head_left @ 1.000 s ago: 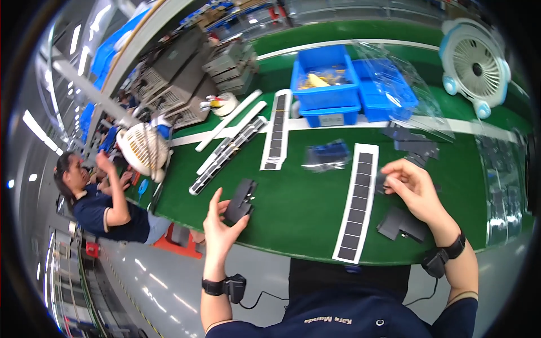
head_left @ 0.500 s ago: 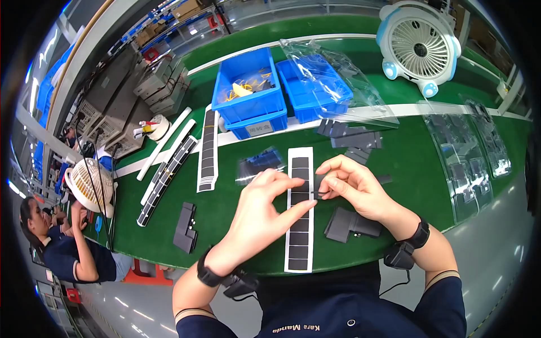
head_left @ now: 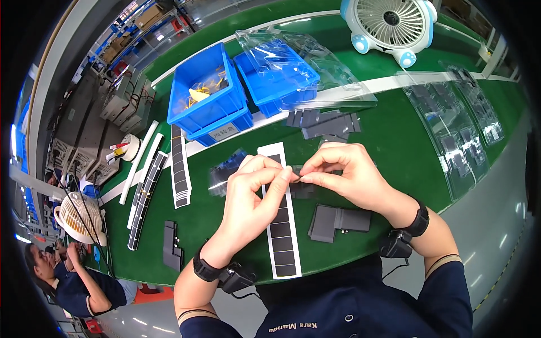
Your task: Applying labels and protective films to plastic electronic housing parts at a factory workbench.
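Note:
Above the table, the fingertips of my left hand (head_left: 248, 194) and my right hand (head_left: 352, 174) meet in a pinch at a small black piece (head_left: 297, 177). Its exact shape is mostly hidden by the fingers. Under my left hand lies a white strip with a row of black rectangular stickers (head_left: 283, 243), its middle partly covered. A black L-shaped part (head_left: 327, 222) with small metal contacts rests below my right hand. Another black part (head_left: 171, 246) of similar shape lies left of my left forearm. Dark film sheets (head_left: 221, 176) are beside my left hand.
Blue bins (head_left: 208, 107) stand at the back, one under clear plastic trays (head_left: 332, 84). More dark sheets (head_left: 324, 124) lie before them. Filled clear trays (head_left: 451, 132) sit right, below a fan (head_left: 390, 19). Rolled strips (head_left: 147, 197) lie left; a person (head_left: 84, 281) sits beyond.
My left thumb and forefinger, apart before, have closed at the small black piece. Both hands have come together. The whole view has shifted, with the table's things appearing further left.

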{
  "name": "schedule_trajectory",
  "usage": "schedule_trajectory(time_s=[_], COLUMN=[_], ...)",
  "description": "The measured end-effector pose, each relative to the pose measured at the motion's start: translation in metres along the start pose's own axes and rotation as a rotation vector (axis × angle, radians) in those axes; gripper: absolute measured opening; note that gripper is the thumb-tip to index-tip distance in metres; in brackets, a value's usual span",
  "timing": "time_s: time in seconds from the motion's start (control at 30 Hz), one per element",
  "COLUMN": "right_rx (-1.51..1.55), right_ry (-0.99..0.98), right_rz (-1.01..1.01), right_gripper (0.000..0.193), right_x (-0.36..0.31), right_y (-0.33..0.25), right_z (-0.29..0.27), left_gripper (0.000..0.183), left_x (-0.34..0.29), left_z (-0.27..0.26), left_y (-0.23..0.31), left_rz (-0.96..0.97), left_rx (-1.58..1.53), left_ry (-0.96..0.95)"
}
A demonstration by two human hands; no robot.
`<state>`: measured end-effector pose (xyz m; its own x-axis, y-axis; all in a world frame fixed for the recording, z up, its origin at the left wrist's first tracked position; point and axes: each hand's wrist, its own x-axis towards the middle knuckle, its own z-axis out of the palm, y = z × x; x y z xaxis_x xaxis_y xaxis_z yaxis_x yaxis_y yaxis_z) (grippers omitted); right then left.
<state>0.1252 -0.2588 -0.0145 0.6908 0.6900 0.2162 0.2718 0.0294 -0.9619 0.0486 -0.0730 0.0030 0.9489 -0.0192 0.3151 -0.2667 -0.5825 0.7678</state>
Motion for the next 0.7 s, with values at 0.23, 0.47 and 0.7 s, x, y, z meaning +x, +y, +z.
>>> schedule_trajectory(time_s=[0.23, 0.47, 0.7], right_rx=[0.185, 0.114, 0.241], right_ry=[0.109, 0.057, 0.075], right_rz=[0.147, 0.108, 0.123], right_gripper=[0.015, 0.011, 0.011], right_x=[0.001, 0.003, 0.005], right_y=[-0.004, 0.002, -0.003], right_z=[-0.005, -0.01, -0.012], left_gripper=[0.051, 0.062, 0.05], left_x=[-0.009, -0.018, -0.015], left_z=[0.003, 0.022, 0.027], left_y=[-0.004, 0.003, 0.0], left_rz=[0.16, 0.162, 0.106], left_rx=[0.411, 0.142, 0.073], left_ry=[-0.027, -0.546, -0.509])
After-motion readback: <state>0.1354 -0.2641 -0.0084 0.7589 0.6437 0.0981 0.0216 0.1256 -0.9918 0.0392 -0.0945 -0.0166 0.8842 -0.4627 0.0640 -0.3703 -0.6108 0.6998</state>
